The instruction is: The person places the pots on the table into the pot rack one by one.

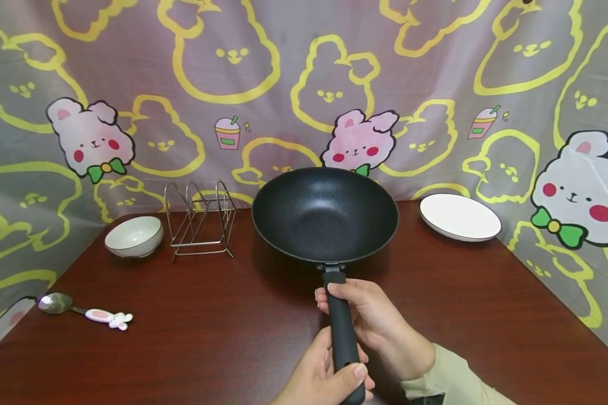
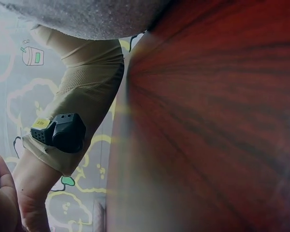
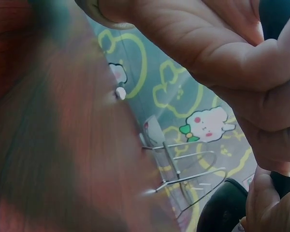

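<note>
A black wok-shaped frying pan (image 1: 325,216) is held above the table, its inside tilted towards me in the head view. With curled fingers my left hand (image 1: 321,374) grips the lower end of its black handle (image 1: 341,326), thumb lying over the top. Closer to the pan body, my right hand (image 1: 377,318) holds the same handle from the right, its thumb on top. Part of the pan (image 3: 222,208) also shows dark at the bottom of the right wrist view. The left wrist view shows mostly table and a sleeve (image 2: 94,92) with a small black camera.
On the brown table (image 1: 223,349), a white bowl (image 1: 134,236) and a metal wire rack (image 1: 201,222) stand back left. A spoon (image 1: 86,312) with a rabbit handle lies front left. A white plate (image 1: 460,216) sits back right. A patterned curtain (image 1: 284,73) surrounds the table.
</note>
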`<state>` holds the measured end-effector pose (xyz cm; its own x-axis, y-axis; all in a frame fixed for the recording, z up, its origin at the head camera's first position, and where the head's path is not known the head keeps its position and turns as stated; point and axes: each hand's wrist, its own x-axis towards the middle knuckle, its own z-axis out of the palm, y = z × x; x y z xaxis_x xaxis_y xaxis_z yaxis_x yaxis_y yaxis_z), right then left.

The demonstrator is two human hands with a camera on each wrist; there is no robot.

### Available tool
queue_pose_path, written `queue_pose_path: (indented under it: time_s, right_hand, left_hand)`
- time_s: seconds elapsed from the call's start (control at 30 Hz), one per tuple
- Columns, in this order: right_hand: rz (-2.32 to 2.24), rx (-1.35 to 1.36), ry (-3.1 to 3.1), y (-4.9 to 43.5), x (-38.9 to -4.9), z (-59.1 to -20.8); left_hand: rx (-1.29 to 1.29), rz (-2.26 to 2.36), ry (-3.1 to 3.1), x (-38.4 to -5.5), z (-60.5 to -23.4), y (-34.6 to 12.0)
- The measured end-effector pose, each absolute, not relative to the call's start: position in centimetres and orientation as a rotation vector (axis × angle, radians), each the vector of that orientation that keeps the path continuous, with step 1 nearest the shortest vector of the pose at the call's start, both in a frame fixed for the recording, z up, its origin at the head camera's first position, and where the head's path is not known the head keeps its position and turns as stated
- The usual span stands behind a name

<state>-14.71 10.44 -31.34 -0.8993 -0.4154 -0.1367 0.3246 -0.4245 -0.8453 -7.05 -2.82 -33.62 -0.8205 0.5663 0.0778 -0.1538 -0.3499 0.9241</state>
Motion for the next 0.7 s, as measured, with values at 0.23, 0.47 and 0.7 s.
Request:
queue_pose_path:
  time_s: [0.23,0.47,0.7]
  right_hand:
    - [-2.334,-0.129,1.379,10.3,-14.3,-30.5]
    - [-2.336,-0.160,1.383,10.2,-13.5,-29.6]
    - [-2.409,-0.345,1.246,10.2,-12.7,-28.8]
  left_hand:
    - [0.542,2.215,1.378,-6.7,-33.3,-3.0]
    - [0.615,2.250,1.326,-6.2,-33.8,-3.2]
    - [0.673,2.305,1.289,-5.7,-34.2,-3.2]
